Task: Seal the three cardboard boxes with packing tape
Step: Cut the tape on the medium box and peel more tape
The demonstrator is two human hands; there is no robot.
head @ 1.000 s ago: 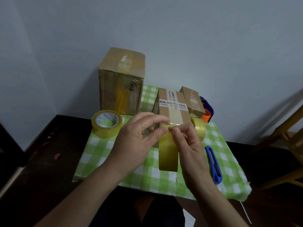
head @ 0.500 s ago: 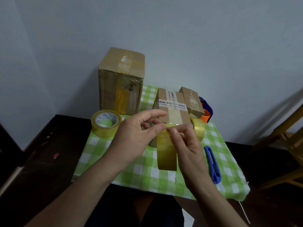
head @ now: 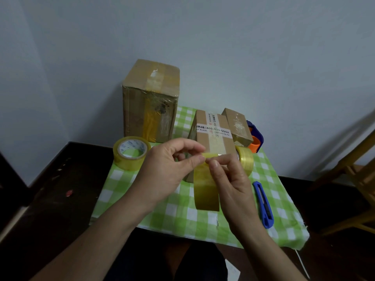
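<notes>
Green-white checked cloth (head: 142, 201) covers small table, set against pale wall.

Tall box (head: 150, 100), far L corner of cloth: upright, yellowish tape over top and down front face. Looks sealed.

Mid box (head: 213, 134), centre back, just behind hands: brown, white printed label across top w/ a clear tape strip running lengthwise. Near end hidden by hands.

Small box (head: 236, 126): leans tilted against R side of mid box, touching it. Tape patch on upper face.

Blue/orange tape dispenser (head: 256, 138), behind small box, partly hidden.

Flat tape roll (head: 131, 153), L of hands, lying on cloth just in front of tall box.

2nd roll (head: 246, 161) standing on edge, R of mid box, right behind R hand; can't tell if it touches the hand.

Blue box cutter (head: 263, 204) lies on cloth R of R hand, apart from it.

Tape strip (head: 206, 189): loose length hanging down, top end at near edge of mid box.

L hand (head: 162, 171): thumb + forefinger pinched on strip's top edge. R hand (head: 229, 179): thumb + fingertips pinched on same top edge, right next to L fingertips.
</notes>
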